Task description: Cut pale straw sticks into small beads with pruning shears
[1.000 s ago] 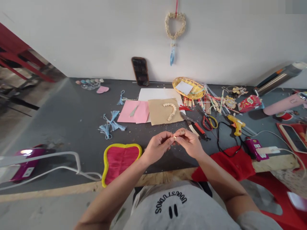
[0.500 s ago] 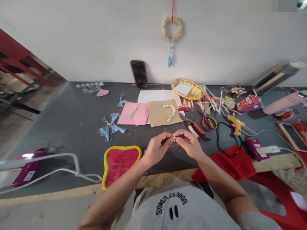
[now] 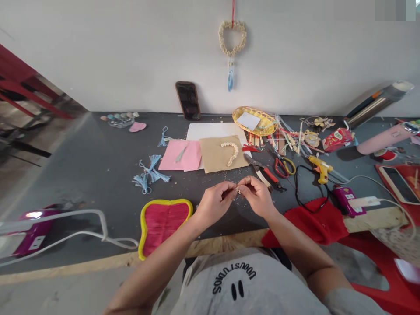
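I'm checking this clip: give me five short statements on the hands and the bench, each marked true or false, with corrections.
1. The left hand and right hand meet at a small pale piece. True.
2. The curved row of pale beads lies on the pink paper. False: it lies on the brown sheet.
3. The dark phone leans upright against the wall. True.
4. The yellow glue gun is in the right hand. False: it lies on the table, apart from both hands.
5. A white card lies in the yellow basket. True.
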`<state>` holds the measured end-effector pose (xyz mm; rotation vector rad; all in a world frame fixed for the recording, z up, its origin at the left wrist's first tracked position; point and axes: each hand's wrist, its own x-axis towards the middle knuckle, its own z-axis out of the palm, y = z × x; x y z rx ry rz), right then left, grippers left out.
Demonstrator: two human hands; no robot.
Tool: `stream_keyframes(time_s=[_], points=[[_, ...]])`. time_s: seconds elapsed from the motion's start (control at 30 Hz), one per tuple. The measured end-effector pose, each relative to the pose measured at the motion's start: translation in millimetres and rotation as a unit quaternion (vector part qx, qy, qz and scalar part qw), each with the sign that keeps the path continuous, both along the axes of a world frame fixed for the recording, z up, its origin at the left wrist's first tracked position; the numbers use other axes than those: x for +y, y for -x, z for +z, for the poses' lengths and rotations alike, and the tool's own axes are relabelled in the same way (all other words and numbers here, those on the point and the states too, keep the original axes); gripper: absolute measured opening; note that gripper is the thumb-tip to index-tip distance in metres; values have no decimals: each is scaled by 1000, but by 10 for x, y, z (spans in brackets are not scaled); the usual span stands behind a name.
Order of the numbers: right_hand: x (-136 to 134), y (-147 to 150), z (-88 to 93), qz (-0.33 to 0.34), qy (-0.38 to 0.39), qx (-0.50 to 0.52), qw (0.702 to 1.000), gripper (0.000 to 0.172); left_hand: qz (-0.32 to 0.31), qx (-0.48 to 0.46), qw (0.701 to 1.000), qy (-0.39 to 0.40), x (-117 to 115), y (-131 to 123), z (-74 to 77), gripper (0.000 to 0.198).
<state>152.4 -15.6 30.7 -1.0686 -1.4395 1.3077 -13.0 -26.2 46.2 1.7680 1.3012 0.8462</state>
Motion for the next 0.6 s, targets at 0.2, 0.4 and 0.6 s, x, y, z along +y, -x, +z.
stream_keyframes(time_s=[0.2, 0.4, 0.6], points=[[-11, 29, -6, -8, 25, 19, 999, 22, 20, -8, 1000, 13, -1, 30, -51, 18], [-30, 46, -8, -18, 40, 32, 999, 24, 46, 4, 999, 0, -37, 16, -38, 16], [-57, 71, -22, -36, 33, 35, 998, 23, 66, 50, 995, -54, -69, -22, -39, 13]])
